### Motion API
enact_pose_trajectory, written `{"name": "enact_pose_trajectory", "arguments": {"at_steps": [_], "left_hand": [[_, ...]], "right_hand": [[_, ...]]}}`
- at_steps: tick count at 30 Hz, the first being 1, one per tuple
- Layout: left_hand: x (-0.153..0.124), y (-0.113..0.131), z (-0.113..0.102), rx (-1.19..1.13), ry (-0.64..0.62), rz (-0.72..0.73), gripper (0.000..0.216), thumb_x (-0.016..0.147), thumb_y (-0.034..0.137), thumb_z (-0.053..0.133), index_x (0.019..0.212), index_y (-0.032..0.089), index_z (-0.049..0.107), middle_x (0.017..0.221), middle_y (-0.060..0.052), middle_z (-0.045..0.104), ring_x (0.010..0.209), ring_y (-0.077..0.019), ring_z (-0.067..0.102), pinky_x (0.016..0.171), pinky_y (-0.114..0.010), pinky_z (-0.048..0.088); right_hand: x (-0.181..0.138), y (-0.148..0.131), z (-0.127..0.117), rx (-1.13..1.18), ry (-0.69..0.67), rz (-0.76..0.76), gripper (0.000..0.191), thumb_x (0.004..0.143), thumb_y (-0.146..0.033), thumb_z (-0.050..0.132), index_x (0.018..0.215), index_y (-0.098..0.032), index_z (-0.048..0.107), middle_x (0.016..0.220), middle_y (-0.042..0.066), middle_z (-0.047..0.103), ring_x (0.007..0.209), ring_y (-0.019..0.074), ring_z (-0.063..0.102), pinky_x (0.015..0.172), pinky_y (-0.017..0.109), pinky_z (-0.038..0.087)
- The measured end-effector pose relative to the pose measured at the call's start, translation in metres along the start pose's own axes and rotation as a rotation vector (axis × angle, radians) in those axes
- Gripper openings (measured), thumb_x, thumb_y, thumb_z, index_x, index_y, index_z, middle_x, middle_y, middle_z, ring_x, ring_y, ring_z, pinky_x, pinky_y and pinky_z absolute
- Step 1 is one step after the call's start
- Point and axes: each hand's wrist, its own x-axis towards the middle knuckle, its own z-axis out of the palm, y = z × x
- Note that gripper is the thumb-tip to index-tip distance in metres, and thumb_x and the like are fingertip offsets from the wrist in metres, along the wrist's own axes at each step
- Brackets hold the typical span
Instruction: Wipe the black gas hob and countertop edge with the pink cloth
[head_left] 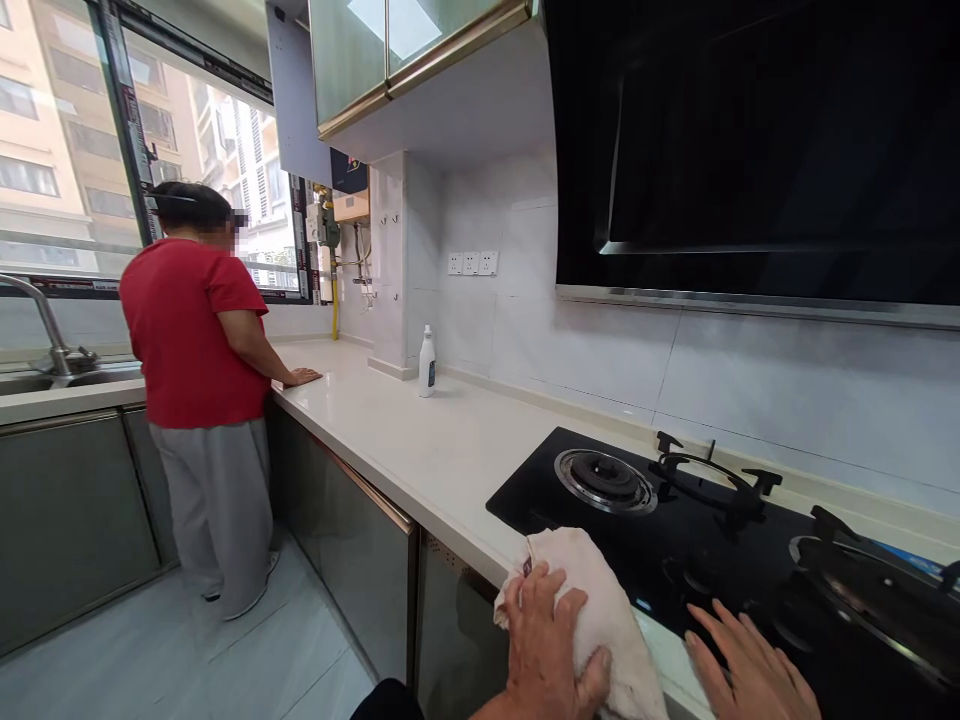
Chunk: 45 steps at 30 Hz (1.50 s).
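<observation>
1. From where I stand, the pale cloth (592, 590) lies bunched at the front of the cooktop (517, 495), partly over its black glass and partly over the front edge of the countertop (420, 450).
2. The left hand (544, 640) is on top of it, fingers spread and a little bent, thumb out to the right. I can't tell whether the fingertips pinch any fabric or merely rest there.
3. The right hand (754, 665) is open too, fingers fanned and holding nothing, above the front strip of the cooktop; whether it touches the glass I can't make out.
4. What matters most is how the cloth sits: its long axis slants from far left to near right, roughly along the front edge. The left hand is the nearer, touching it; for the right hand it lies just to the left, across a narrow gap.
5. Beyond the cloth sits the left burner (606, 480), with a black pan support (765, 483) to its right.
6. Farther along stands a white bottle (427, 365), and a co-worker in a red shirt (191, 335) rests a hand (303, 377) on the countertop.
</observation>
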Motion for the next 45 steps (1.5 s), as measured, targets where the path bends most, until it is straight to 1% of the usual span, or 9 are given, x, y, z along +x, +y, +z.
{"name": "enact_pose_trajectory", "arguments": {"at_steps": [7,12,16,23,28,31,37,41,45], "left_hand": [[-0.007,0.016,0.016,-0.063,-0.014,0.008,0.056,0.084,0.07,0.06,0.128,0.035,0.061,0.136,-0.011,0.061,0.138,-0.0408,0.047,0.113,-0.066,0.035],[-0.009,0.018,0.018,-0.057,0.021,0.054,0.054,0.087,0.066,0.059,0.129,0.034,0.059,0.139,-0.009,0.06,0.137,-0.0386,0.048,0.113,-0.062,0.035],[-0.006,0.017,0.01,-0.119,0.126,0.107,0.05,0.09,0.065,0.056,0.127,0.031,0.059,0.133,-0.009,0.062,0.132,-0.0372,0.052,0.111,-0.06,0.034],[0.005,0.011,-0.012,-0.159,-0.009,0.152,0.056,0.091,0.071,0.054,0.13,0.032,0.059,0.132,-0.01,0.063,0.127,-0.0376,0.055,0.103,-0.056,0.039],[0.006,0.014,-0.011,-0.183,0.02,0.142,0.057,0.088,0.071,0.058,0.129,0.032,0.06,0.131,-0.009,0.063,0.127,-0.037,0.055,0.105,-0.057,0.037],[0.005,0.018,-0.006,-0.18,0.058,0.121,0.056,0.086,0.068,0.061,0.127,0.03,0.061,0.129,-0.011,0.063,0.127,-0.0379,0.054,0.107,-0.059,0.036],[0.007,0.024,-0.002,-0.153,0.07,0.11,0.059,0.08,0.067,0.068,0.125,0.029,0.061,0.128,-0.012,0.064,0.125,-0.041,0.055,0.105,-0.063,0.037],[0.009,0.023,-0.014,-0.214,0.034,0.118,0.058,0.083,0.05,0.069,0.134,0.028,0.052,0.13,-0.012,0.063,0.127,-0.0389,0.055,0.107,-0.061,0.038],[0.014,0.009,-0.036,-0.439,-0.005,0.172,0.068,0.079,0.027,0.065,0.142,0.025,0.038,0.131,-0.013,0.059,0.124,-0.0338,0.056,0.106,-0.053,0.044]], "right_hand": [[0.001,-0.002,-0.002,-0.045,-0.024,0.0,0.076,0.088,-0.068,0.024,0.138,-0.025,0.063,0.152,0.005,0.053,0.147,0.0336,0.041,0.115,0.059,0.038],[0.003,0.005,0.002,-0.027,-0.033,-0.033,0.069,0.09,-0.066,0.03,0.139,-0.028,0.061,0.152,0.004,0.052,0.146,0.0345,0.042,0.114,0.06,0.04],[0.001,0.004,-0.003,-0.017,-0.029,-0.024,0.068,0.09,-0.065,0.032,0.139,-0.029,0.062,0.153,0.004,0.052,0.146,0.0344,0.041,0.114,0.061,0.039],[-0.001,-0.006,-0.011,0.026,-0.019,0.011,0.08,0.085,-0.071,0.025,0.136,-0.023,0.065,0.152,0.007,0.053,0.147,0.0354,0.04,0.118,0.062,0.035],[0.003,0.007,-0.012,0.217,-0.042,0.014,0.074,0.085,-0.077,0.032,0.132,-0.031,0.067,0.15,0.003,0.055,0.146,0.0356,0.042,0.119,0.066,0.032],[0.001,0.006,-0.027,0.453,-0.005,-0.002,0.064,0.09,-0.074,0.037,0.129,-0.035,0.068,0.15,0.0,0.056,0.141,0.0301,0.049,0.12,0.058,0.036],[-0.007,-0.051,-0.048,0.592,0.108,-0.133,0.051,0.096,-0.064,0.043,0.128,-0.034,0.068,0.147,0.001,0.059,0.135,0.0251,0.055,0.112,0.044,0.049],[-0.01,-0.098,-0.027,0.494,0.179,-0.37,0.047,0.1,-0.055,0.042,0.126,-0.027,0.068,0.135,0.006,0.067,0.123,0.0234,0.064,0.102,0.04,0.057],[-0.013,-0.108,-0.007,0.274,0.332,-0.485,0.042,0.098,-0.052,0.052,0.127,-0.026,0.066,0.134,0.006,0.067,0.122,0.0242,0.063,0.097,0.039,0.058]]}}
